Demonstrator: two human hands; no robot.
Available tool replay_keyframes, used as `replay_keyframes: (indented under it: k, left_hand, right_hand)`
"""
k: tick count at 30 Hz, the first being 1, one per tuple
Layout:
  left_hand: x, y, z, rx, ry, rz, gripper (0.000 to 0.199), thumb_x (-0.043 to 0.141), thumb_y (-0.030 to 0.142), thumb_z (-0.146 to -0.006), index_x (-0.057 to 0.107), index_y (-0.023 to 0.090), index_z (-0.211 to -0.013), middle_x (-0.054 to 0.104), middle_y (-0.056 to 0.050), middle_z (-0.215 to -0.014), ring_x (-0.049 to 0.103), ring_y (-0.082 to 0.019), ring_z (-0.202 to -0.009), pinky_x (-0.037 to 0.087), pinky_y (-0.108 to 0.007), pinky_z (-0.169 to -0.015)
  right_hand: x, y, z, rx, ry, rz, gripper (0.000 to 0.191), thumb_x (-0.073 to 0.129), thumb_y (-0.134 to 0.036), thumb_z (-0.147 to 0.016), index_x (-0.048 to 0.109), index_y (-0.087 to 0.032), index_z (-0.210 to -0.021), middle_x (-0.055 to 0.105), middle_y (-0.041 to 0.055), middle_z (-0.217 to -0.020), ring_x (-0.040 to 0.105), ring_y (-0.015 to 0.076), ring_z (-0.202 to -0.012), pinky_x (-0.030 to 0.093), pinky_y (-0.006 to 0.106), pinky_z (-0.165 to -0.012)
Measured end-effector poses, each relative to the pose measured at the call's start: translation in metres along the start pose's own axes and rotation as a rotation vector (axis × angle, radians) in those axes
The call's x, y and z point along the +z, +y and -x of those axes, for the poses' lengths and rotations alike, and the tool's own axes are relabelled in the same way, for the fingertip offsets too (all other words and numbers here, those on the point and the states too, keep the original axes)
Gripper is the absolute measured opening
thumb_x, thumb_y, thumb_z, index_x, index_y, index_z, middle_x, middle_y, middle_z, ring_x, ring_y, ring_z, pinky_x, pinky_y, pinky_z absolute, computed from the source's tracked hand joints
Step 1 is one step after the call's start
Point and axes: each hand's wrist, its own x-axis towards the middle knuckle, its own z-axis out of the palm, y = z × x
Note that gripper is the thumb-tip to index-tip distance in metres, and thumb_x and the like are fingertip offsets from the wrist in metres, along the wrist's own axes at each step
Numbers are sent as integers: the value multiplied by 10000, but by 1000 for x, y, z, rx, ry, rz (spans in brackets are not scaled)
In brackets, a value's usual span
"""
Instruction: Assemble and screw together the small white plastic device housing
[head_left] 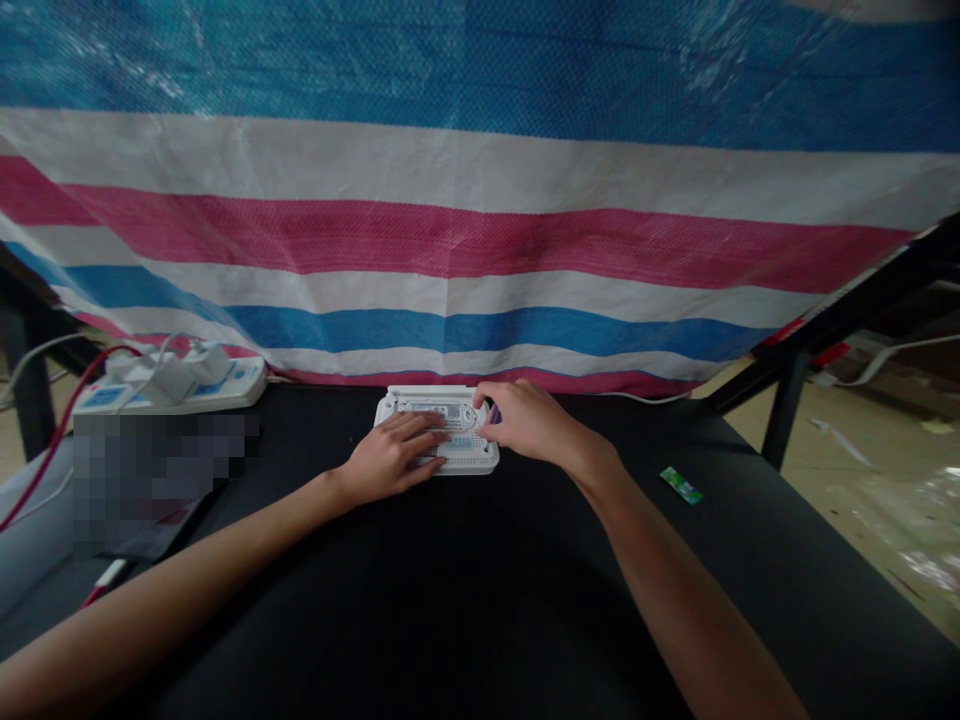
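Observation:
A white, flat device [469, 458] with vent holes and a printed label lies on the black table, near its back edge. My left hand [394, 455] rests flat on the left part of the device, fingers spread across the label. At the device's right end is my right hand [525, 420], its thumb and index finger curled toward each other around a small dark purplish item [493, 414]. That item is mostly hidden by the fingers, so what it is cannot be made out.
A white power strip [240, 385] with plugs and cables stands at the back left of the black table [450, 600]. Beside it lies a dark, partly pixelated flat object [161, 530]. A small green packet [681, 485] is on the right. Striped sheeting [450, 240] hangs behind.

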Motion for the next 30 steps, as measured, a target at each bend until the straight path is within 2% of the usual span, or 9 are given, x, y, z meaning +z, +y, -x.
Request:
replay_keyframes:
  k: [5,10,16,19,24,27,30]
  left_hand:
    - [0,0,-1,8,12,-2,314,533,319,-952,609,165,-1214,616,-126,-1241,566,-269,-1189,508,-464,-977]
    - [1,-1,0,5,4,-7,308,531,329,-954,613,162,-1200,613,-122,-1245,559,-269,-1201,500,-465,-990]
    - [2,-1,1,2,-1,-5,309,527,331,-957,608,166,-1206,607,-116,-1257,556,-266,-1199,497,-460,-992]
    - [2,-2,1,2,0,-5,311,530,328,-956,605,162,-1208,604,-119,-1263,555,-267,-1199,497,-457,-992]
    - [1,-2,1,9,3,-5,296,530,318,-956,606,162,-1196,608,-118,-1256,555,-265,-1200,497,-453,-991]
    - [1,-1,0,5,0,-2,297,528,316,-957,605,166,-1202,608,-121,-1254,554,-264,-1201,497,-454,-992]
    - [1,-1,1,0,-1,-4,306,525,320,-958,602,169,-1212,604,-123,-1261,559,-267,-1197,500,-461,-987]
  right_hand:
    - [1,1,0,-15,1,-49,280,709,-179,-730,672,-193,-1006,718,49,-817,649,166,-705,427,242,-634]
    - [2,3,-1,-28,-24,-84,309,706,-172,-742,664,-182,-1048,726,54,-837,661,161,-705,438,237,-652]
    - [3,7,-1,-83,-51,-192,551,654,-57,-720,577,-182,-1252,732,55,-942,673,154,-781,462,214,-697]
    - [2,8,0,-87,-83,-232,516,623,-52,-731,580,-177,-1229,728,49,-898,659,130,-662,463,207,-628]
    - [-1,6,2,-14,-161,-267,445,572,-50,-765,575,-175,-1192,699,34,-810,592,85,-466,418,183,-476]
    - [-3,3,3,9,-166,-233,418,577,-68,-773,582,-182,-1175,692,47,-858,547,59,-403,398,179,-435]
    - [-5,0,4,50,-134,-173,359,622,-158,-794,599,-184,-1151,684,86,-966,503,40,-370,379,192,-408]
